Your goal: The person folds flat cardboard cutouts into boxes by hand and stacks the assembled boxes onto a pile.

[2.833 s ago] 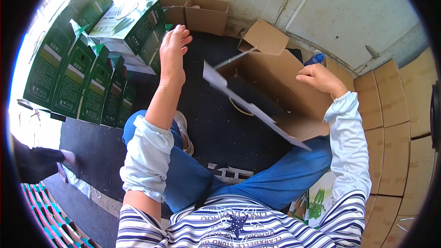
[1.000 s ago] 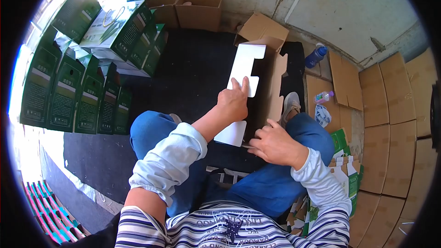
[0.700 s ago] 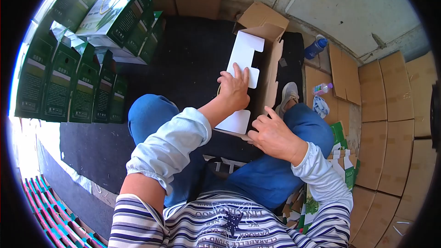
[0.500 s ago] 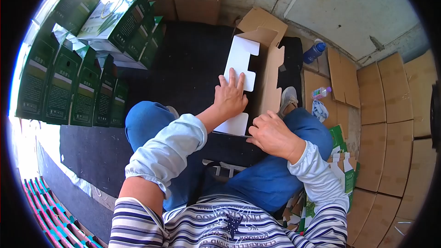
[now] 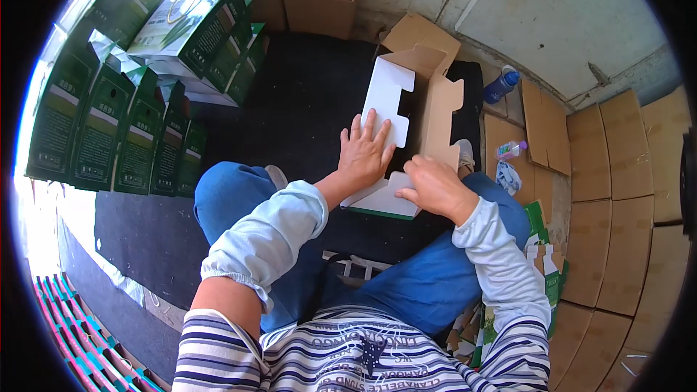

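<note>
A partly folded carton (image 5: 438, 120) with a brown inside and white notched flaps lies open between my knees. My left hand (image 5: 365, 154) rests flat on its white side flap (image 5: 392, 94), fingers spread. At the carton's near end, my right hand (image 5: 438, 187) is closed, thumb and fingers pinching the white end flap (image 5: 388, 199). A thin green edge shows along the bottom of that end. The right fingertips are partly hidden behind the hand.
Green printed cartons (image 5: 109, 131) stand in a row at left, beside stacked boxes with a handle cord (image 5: 174, 11). Brown cartons (image 5: 617, 203) are piled at right. A blue bottle (image 5: 501, 86) and a small clear bottle (image 5: 510, 149) stand near flattened cardboard (image 5: 544, 123).
My right hand has moved slightly up and right, and the near end flap has swung inward with it. My left hand stays on the white side flap.
</note>
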### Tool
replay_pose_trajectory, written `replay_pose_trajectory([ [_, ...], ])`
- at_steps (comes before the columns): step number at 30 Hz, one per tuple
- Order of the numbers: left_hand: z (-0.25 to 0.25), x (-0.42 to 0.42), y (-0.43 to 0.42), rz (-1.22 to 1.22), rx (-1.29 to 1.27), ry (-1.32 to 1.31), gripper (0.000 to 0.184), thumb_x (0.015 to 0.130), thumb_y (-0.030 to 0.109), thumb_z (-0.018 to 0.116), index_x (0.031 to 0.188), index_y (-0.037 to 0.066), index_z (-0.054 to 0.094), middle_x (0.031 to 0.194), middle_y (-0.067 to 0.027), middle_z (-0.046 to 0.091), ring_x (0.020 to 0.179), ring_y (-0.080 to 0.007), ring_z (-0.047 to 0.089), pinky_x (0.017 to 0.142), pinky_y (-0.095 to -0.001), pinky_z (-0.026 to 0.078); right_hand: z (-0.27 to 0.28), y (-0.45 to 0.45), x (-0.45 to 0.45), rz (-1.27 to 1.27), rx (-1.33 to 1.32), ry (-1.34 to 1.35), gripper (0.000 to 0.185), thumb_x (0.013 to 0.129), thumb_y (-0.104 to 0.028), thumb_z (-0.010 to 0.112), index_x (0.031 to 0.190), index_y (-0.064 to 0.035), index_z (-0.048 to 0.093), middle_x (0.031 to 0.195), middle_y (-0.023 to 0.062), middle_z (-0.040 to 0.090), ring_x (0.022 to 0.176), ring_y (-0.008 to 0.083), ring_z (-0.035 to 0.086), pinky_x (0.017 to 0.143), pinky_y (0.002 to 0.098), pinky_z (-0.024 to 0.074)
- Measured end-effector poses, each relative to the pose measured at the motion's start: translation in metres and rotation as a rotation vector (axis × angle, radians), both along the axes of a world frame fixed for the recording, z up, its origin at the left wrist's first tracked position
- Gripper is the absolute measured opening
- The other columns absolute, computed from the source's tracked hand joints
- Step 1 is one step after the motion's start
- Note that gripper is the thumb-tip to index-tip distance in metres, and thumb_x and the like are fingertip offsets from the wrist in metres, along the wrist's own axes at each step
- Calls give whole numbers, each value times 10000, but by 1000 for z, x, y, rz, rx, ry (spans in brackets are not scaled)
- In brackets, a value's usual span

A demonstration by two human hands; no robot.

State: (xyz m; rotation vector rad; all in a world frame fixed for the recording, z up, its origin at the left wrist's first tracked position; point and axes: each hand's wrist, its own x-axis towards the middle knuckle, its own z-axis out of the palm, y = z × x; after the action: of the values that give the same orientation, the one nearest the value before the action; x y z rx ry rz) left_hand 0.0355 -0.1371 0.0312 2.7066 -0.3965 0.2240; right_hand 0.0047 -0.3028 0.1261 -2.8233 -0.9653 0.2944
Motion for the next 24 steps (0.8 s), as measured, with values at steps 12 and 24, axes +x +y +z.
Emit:
replay_pose_trajectory([
  [12,27,-42,-1,-348,167,-31,643,880,427,497,1371,26,385,1433,-220,311,1352,-373,257,1088,-519,187,-34,-34,85,-186,119,83,636,741,-403,698,1135,57,503,1067,254,567,1016,405,559,864,444,474],
  [24,35,-49,-20,-627,33,3,453,829,330,611,1172,37,574,1293,-224,452,1282,-355,356,1052,-494,285,-14,-37,189,-424,-306,134,289,819,-153,495,990,-2,673,1185,224,564,1038,361,577,936,448,387],
])
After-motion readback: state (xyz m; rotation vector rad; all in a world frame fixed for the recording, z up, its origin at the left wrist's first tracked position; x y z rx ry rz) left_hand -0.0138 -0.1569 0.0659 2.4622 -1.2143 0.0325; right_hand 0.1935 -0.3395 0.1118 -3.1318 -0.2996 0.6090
